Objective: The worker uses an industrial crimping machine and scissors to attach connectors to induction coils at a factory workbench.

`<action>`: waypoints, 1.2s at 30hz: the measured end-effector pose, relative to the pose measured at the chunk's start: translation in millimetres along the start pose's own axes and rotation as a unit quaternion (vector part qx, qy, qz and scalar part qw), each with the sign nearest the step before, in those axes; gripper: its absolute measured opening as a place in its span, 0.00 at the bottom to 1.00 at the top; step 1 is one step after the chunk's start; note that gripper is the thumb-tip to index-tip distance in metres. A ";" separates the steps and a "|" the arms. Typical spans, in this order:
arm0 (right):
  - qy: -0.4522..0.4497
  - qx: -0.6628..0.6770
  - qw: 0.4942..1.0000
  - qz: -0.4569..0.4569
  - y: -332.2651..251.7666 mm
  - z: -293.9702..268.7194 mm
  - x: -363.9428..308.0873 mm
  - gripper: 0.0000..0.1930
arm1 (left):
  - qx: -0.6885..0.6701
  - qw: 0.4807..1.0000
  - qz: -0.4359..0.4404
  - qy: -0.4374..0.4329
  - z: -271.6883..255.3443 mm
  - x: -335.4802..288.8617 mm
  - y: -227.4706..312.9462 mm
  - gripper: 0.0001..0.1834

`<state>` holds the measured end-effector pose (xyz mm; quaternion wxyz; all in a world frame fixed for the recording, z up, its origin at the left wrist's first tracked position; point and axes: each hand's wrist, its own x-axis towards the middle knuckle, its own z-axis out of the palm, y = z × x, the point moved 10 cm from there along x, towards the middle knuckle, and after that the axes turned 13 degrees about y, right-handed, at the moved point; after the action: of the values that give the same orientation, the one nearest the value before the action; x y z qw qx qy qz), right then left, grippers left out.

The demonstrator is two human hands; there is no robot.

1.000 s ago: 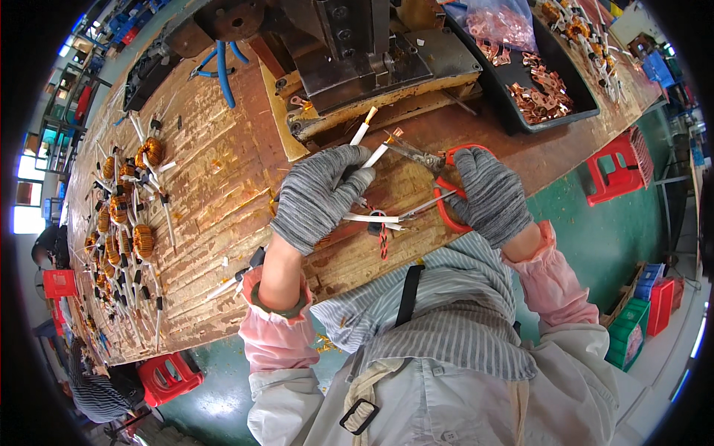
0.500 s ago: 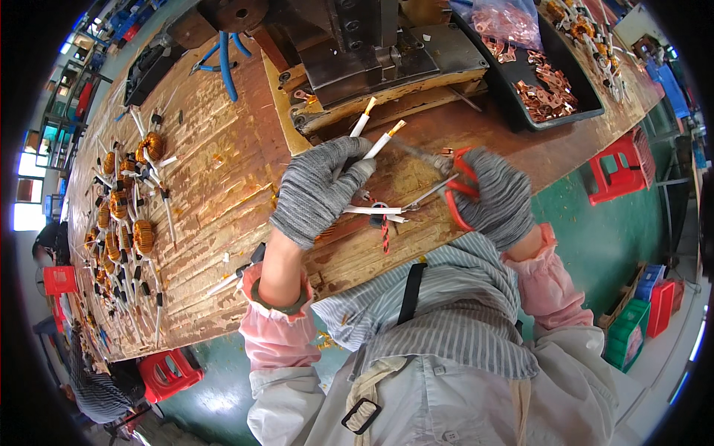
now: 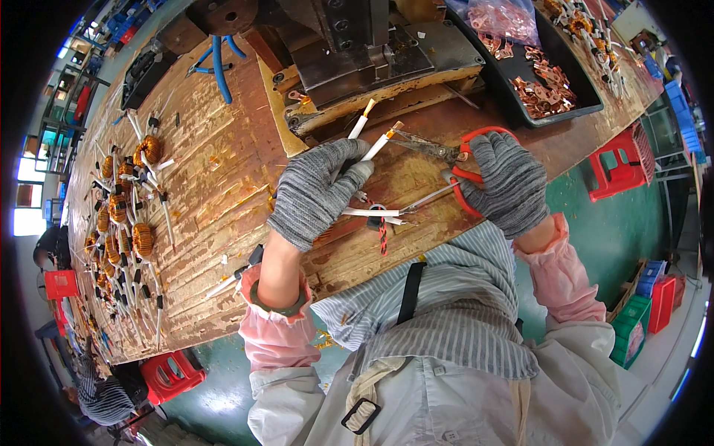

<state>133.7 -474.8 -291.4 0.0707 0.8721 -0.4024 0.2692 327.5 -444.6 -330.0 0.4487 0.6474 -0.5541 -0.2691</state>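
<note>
My left hand (image 3: 320, 186), in a grey striped knit glove, is closed round white cables (image 3: 379, 144). Two cable ends poke up past the fingers with orange-copper strands (image 3: 369, 108) bared at the tips. Gloved the same way, my right hand (image 3: 509, 178) grips red-handled scissors (image 3: 439, 149), whose blades reach left to the bared tip of the nearer cable. A thin metal rod (image 3: 430, 199) slants down-left from the same hand; its kind is unclear. Below the left hand, more white cable (image 3: 372, 212) and a red-and-black twisted wire (image 3: 383, 236) show; what they join is hidden under the palm.
A dark metal press (image 3: 349, 67) stands at the table's back. To its right, a black tray (image 3: 539, 119) holds copper terminals (image 3: 547, 85) and a plastic bag. Copper-wound ring coils (image 3: 143, 238) with white leads cover the left side, near blue-handled pliers (image 3: 220, 70). Red stools (image 3: 619, 165) stand beyond the table.
My right hand has shifted right and slightly away from me with the scissors, whose blades, blurred before, now lie sharp beside the cable tip. The left hand has stayed nearly in place.
</note>
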 end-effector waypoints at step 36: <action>0.133 0.135 0.982 -0.004 2.6 18.8 -19.1 0.25 | 0.013 1.000 -0.015 -0.009 -1.5 2.1 4.6 0.14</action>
<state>129.5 -470.2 -317.6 0.0066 0.8316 -0.3456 0.4346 327.0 -446.1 -325.0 0.4312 0.6593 -0.5514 -0.2746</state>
